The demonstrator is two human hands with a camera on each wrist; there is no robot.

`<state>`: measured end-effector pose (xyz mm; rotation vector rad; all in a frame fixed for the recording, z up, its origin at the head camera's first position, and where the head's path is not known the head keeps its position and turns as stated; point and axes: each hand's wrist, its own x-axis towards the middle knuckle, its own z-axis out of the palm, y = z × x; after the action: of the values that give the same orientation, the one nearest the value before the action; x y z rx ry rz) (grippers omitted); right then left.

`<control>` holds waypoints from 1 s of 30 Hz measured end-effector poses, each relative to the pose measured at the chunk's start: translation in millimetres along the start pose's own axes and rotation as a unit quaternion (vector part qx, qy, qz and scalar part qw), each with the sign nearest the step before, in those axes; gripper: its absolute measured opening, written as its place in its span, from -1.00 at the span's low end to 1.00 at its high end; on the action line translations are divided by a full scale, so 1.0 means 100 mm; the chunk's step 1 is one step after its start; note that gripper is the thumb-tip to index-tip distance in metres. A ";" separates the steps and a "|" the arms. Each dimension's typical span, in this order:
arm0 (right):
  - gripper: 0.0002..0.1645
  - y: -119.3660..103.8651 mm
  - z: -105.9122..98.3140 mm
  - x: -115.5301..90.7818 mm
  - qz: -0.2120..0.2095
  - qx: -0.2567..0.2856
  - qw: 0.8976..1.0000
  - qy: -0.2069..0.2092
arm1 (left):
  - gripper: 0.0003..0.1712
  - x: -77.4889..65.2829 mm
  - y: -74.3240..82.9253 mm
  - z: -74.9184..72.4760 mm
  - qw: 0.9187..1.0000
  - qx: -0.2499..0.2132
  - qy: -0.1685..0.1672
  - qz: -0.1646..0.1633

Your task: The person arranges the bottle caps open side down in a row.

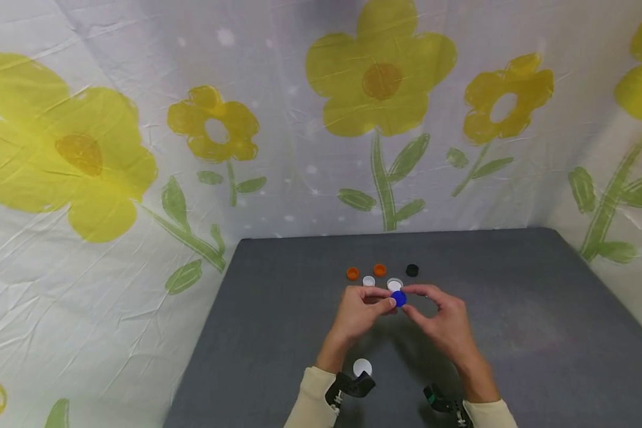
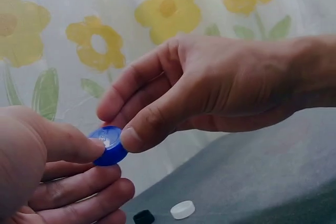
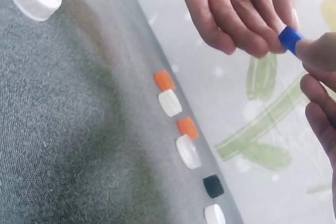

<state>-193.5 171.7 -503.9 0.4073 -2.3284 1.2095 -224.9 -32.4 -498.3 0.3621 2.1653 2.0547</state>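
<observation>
A blue bottle cap (image 1: 398,298) is in the air above the dark grey worktop (image 1: 278,333), between the two hands. The left hand (image 1: 357,315) pinches it with thumb on top; the right hand (image 1: 449,327) also grasps it, at its edge. Beyond them, in a loose row, lie orange caps (image 1: 352,273), white caps (image 1: 368,281) and a black cap (image 1: 412,270). A white lid (image 1: 362,368) lies near the left wrist. Behind is a flower-printed cloth (image 1: 294,119).
</observation>
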 end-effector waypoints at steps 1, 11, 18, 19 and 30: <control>-0.54 0.00 0.00 0.00 -0.003 0.001 1.000 0.000 | -0.83 0.00 0.00 -0.01 1.000 0.001 -0.005 -0.002; -0.59 0.02 -0.05 -0.03 0.001 -0.014 1.000 0.009 | -0.66 -0.04 0.07 -0.04 0.986 0.125 -0.017 0.109; -0.63 -0.01 -0.11 -0.06 0.022 -0.010 1.000 -0.012 | -0.69 -0.07 0.15 -0.01 0.960 0.220 -0.011 0.173; -0.63 -0.02 -0.11 -0.07 0.026 -0.013 0.999 -0.018 | -0.70 -0.09 0.15 -0.01 0.956 0.233 -0.011 0.176; -0.60 -0.01 -0.03 -0.31 -0.011 -0.022 0.997 -0.069 | -0.71 -0.31 0.02 -0.05 0.935 0.311 -0.058 0.162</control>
<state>-166.4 175.4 -518.3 0.5148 -2.4548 1.1503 -195.9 -45.8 -498.1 0.9324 2.7798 1.3501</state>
